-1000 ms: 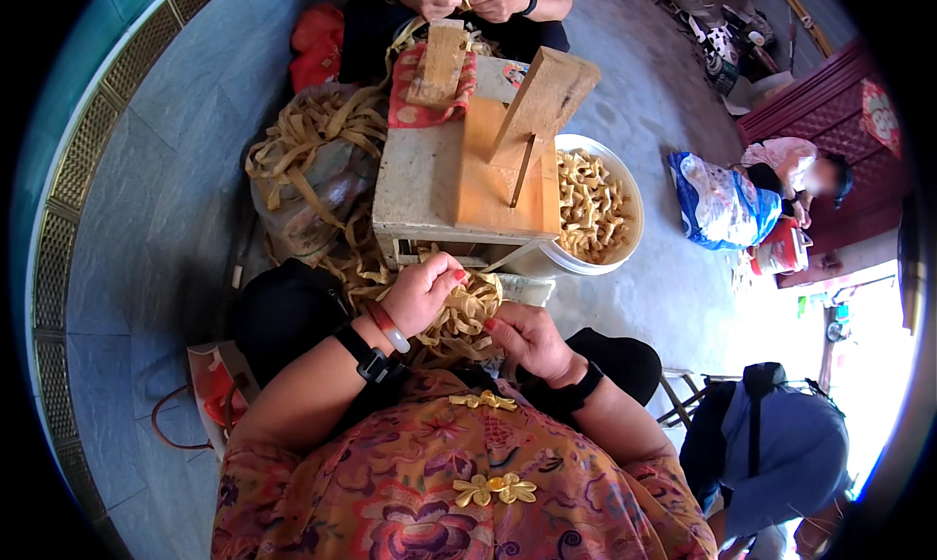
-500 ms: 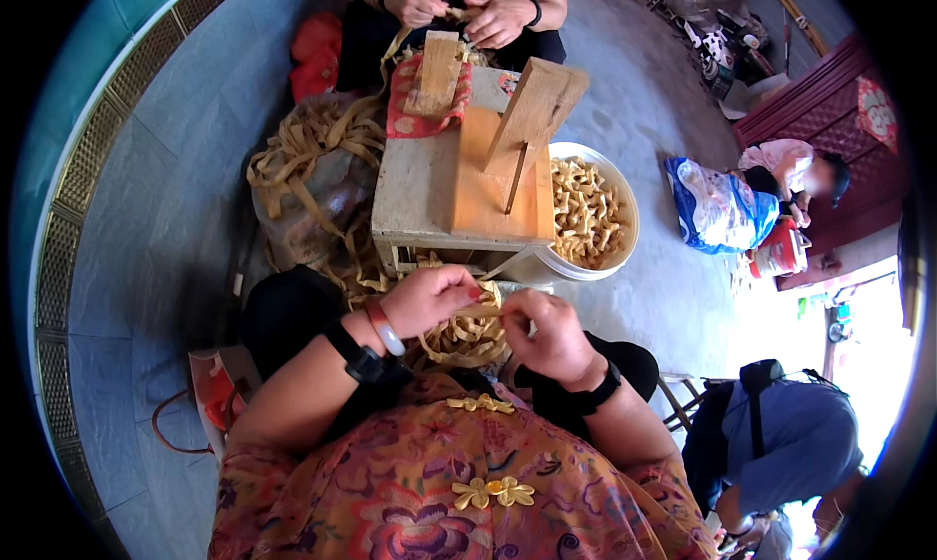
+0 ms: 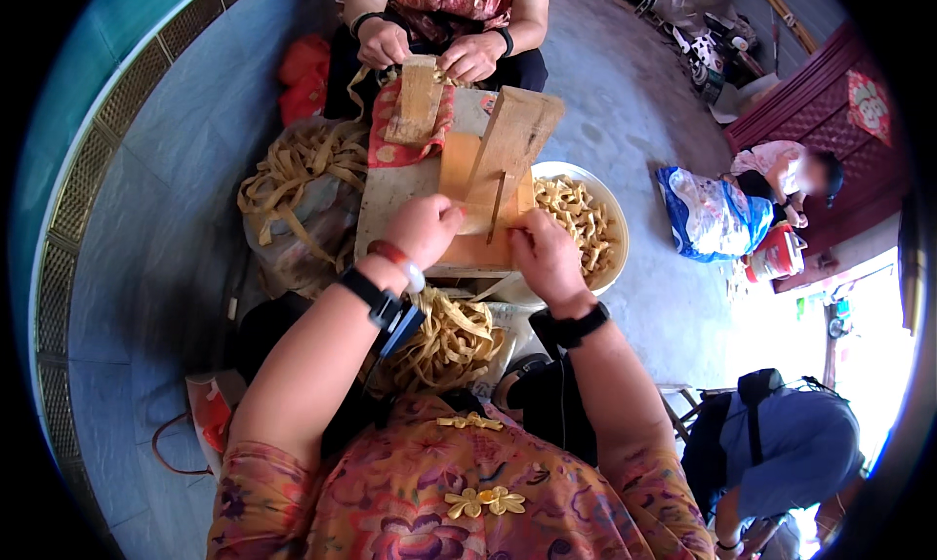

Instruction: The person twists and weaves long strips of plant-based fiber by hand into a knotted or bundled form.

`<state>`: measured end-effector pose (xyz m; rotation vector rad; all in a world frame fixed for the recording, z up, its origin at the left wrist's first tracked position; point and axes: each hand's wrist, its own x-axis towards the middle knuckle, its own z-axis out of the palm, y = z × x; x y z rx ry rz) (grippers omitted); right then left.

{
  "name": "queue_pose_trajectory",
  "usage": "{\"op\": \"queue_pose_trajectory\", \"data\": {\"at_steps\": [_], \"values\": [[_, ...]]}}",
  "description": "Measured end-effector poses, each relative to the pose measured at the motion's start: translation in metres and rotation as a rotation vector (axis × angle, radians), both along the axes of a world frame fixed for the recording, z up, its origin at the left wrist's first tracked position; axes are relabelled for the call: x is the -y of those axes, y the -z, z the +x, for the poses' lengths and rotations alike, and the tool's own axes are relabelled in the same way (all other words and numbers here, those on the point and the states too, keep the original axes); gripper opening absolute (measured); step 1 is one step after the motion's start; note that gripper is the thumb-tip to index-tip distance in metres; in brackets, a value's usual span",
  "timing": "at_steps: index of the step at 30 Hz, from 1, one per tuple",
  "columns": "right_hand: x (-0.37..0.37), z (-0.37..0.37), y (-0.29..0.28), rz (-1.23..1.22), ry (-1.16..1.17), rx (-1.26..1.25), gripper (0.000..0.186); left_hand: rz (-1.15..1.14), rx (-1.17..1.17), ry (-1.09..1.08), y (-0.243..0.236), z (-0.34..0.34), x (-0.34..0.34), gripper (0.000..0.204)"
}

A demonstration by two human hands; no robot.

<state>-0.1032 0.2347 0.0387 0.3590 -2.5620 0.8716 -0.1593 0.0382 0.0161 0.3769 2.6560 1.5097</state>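
My left hand (image 3: 422,230) and my right hand (image 3: 547,258) are pinched on a flat tan strip (image 3: 471,223), held stretched between them over an orange wooden board (image 3: 459,154). An upright plank (image 3: 519,131) with a thin dark rod (image 3: 496,209) stands on that board, just beyond the strip. The board rests on a worn pale stool (image 3: 388,201). Below my arms lies a heap of tan strips (image 3: 439,340). A white bucket (image 3: 613,219) of small folded tan pieces stands beside my right hand.
Across the stool a co-worker's hands (image 3: 472,57) work behind a wooden block (image 3: 420,100) on red cloth. A bag (image 3: 303,204) draped with strips sits left. At right are a blue-white sack (image 3: 712,214), a seated person (image 3: 776,170) and a bent person in blue (image 3: 781,443).
Both my hands have moved forward and apart, from above the heap up to the board, with the strip now stretched between them. The co-worker's hands have shifted toward the block.
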Motion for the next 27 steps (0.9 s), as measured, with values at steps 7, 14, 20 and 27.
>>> {"op": "queue_pose_trajectory", "data": {"at_steps": [7, 14, 20, 27], "values": [[0.000, 0.067, -0.019, 0.124, -0.103, -0.175, 0.038, 0.356, 0.390, 0.286, 0.008, 0.066, 0.019, 0.018], [0.011, 0.094, 0.015, 0.176, -0.203, -0.168, 0.027, 0.694, 0.943, 0.449, 0.012, 0.107, 0.038, 0.018], [0.049, 0.113, 0.009, -0.134, -0.654, 0.064, 0.026, 1.059, 0.673, 0.420, 0.011, 0.113, 0.045, 0.012], [0.046, 0.119, 0.038, 0.020, -0.436, 0.001, 0.017, 0.068, 0.046, 0.746, 0.032, 0.126, 0.040, 0.009]]}}
